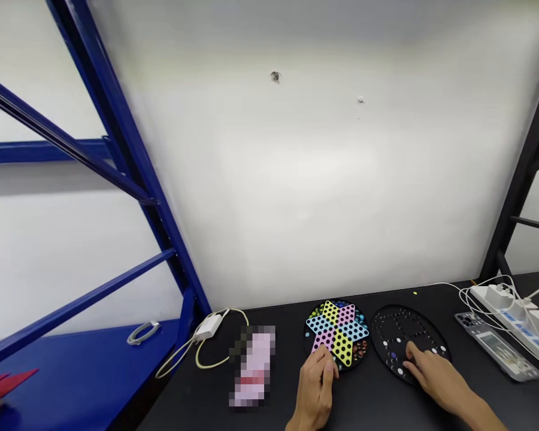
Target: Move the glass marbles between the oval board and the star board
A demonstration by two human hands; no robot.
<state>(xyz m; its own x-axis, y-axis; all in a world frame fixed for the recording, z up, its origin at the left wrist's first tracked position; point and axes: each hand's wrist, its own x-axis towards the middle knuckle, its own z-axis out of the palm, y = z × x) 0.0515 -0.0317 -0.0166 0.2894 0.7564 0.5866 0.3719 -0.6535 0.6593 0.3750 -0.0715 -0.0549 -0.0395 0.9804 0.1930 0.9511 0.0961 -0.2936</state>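
Star board (338, 330) is lying flat on the black table (371, 413), just beside a round black board (424, 335), the pair probably sitting side by side so that each hand is having one within easy reach. The left hand (315, 383) is resting at the star's near edge, seemingly steadying it; its fingers are curling together with the thumb close against them, and I cannot tell whether they are gripping anything. The right hand (435, 374) is hovering over or touching the black board, thumb and forefinger bending toward each other with a small gap showing (whether a piece is sitting between them, I cannot tell). Counting up, two round boards are showing, and the star is carrying six points in three colours, two of each. On the black board, about five white pieces (400, 371) and one purple piece (394, 355) are showing, though the hand may be hiding more. One phone (498, 353) and one power strip (480, 294) are lying to the right, apparently keeping clear of the hands.
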